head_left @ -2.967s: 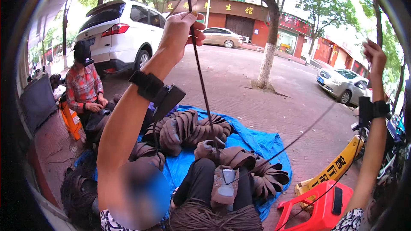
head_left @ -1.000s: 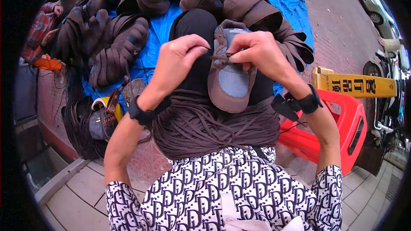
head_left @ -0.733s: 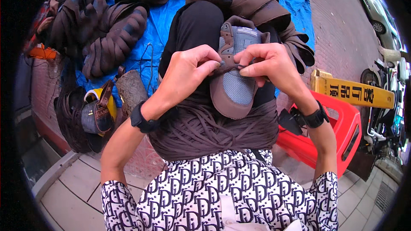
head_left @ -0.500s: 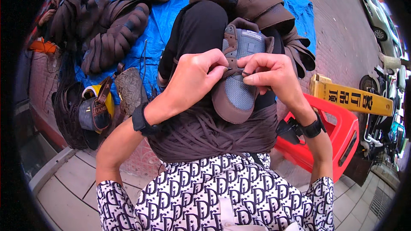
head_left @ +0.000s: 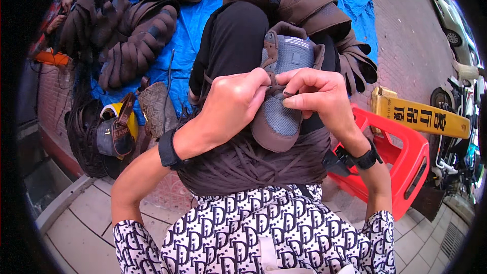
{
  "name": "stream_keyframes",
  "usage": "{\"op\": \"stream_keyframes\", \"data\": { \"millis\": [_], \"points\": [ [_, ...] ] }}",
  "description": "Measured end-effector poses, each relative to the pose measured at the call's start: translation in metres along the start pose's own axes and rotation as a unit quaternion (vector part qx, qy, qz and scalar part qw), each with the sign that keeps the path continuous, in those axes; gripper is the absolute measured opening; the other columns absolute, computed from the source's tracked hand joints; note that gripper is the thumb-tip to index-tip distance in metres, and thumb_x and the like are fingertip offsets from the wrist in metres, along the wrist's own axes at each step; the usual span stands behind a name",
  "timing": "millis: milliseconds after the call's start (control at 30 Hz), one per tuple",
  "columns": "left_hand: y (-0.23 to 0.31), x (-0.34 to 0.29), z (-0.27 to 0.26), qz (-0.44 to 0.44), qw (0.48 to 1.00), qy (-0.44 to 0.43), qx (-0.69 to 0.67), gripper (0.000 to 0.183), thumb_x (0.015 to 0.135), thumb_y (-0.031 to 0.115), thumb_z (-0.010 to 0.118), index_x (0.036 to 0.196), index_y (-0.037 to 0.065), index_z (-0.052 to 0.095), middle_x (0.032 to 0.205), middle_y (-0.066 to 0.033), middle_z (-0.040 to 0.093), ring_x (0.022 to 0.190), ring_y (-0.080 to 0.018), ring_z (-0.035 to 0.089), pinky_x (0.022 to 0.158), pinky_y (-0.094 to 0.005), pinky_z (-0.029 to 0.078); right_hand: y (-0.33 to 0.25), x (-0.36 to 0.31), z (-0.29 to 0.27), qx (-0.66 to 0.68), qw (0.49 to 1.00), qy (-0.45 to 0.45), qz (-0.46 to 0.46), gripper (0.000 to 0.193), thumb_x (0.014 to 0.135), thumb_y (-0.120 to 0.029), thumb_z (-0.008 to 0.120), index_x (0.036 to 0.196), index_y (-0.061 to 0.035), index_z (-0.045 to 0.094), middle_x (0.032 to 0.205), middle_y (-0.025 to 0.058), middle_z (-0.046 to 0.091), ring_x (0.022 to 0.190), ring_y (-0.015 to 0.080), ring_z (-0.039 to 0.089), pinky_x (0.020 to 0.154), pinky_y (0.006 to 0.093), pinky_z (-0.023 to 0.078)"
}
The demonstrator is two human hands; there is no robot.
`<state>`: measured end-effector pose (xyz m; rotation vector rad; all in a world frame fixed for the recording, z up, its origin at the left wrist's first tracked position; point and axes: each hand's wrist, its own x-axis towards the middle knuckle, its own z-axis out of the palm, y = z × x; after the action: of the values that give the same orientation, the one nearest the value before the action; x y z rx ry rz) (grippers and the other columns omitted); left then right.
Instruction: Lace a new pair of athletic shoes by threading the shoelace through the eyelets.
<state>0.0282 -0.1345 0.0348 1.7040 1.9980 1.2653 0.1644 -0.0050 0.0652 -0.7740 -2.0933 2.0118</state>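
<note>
A brown shoe upper (head_left: 288, 119) with blue-grey mesh lies over my knees, its toe toward me. My left hand (head_left: 231, 101) is closed in a pinch at the left row of lace holes. Whatever its fingertips hold there is hidden. With thumb and forefinger, my right hand (head_left: 322, 91) pinches the dark end of a brown shoelace (head_left: 287, 94) over the lower end of the tongue. Across my lap, below the toe, lies a thick bundle of brown laces (head_left: 243, 170).
Stacked brown shoe uppers (head_left: 137, 45) cover a blue tarp (head_left: 195, 25) ahead and left, more at right (head_left: 314, 10). A red plastic stool (head_left: 406, 155) and a yellow sign bar (head_left: 426, 116) stand right. Another person's hand (head_left: 56, 23) shows far left.
My left fingers have shifted up and closed tighter at the lace holes, and the dark lace tip they held is out of sight. My right hand still pinches its lace end, slightly lower.
</note>
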Motion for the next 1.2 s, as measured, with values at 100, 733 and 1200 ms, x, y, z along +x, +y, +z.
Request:
{"op": "stream_keyframes", "data": {
  "millis": [100,733,1200],
  "points": [
    [0.000,0.000,-0.001,-0.041,0.998,-0.011,-0.035,0.007,0.074,-0.001,0.058,0.081,0.001,0.056,0.068,-0.0137,0.059,0.062,-0.0269,0.061,0.053,-0.0309,0.046,0.007,-0.002,0.000,0.012,1.000,0.003,-0.014,0.010,0.065,-0.002,0.067,0.073,0.0016,0.063,0.094,0.0097,0.063,0.052,0.0037,0.050,0.043,0.0182,0.040],
    [-0.003,0.004,0.012,0.020,0.984,-0.056,0.171,0.012,0.072,-0.003,0.056,0.080,0.002,0.049,0.064,-0.0147,0.054,0.060,-0.0292,0.058,0.051,-0.0358,0.044,0.024,0.014,0.002,-0.029,0.996,-0.016,-0.077,0.010,0.064,-0.003,0.068,0.071,0.0017,0.061,0.092,0.0092,0.064,0.050,0.0047,0.048,0.045,0.0187,0.040],
    [-0.028,0.028,-0.007,-0.010,0.979,-0.201,-0.044,0.036,0.079,0.001,0.051,0.114,0.003,0.046,0.079,-0.0149,0.060,0.068,-0.0318,0.059,0.062,-0.0366,0.047,0.028,0.022,-0.010,0.128,0.991,-0.044,0.024,0.008,0.069,-0.001,0.065,0.076,0.0017,0.063,0.084,0.0095,0.064,0.052,0.0059,0.052,0.044,0.0182,0.043]
  ]
}}
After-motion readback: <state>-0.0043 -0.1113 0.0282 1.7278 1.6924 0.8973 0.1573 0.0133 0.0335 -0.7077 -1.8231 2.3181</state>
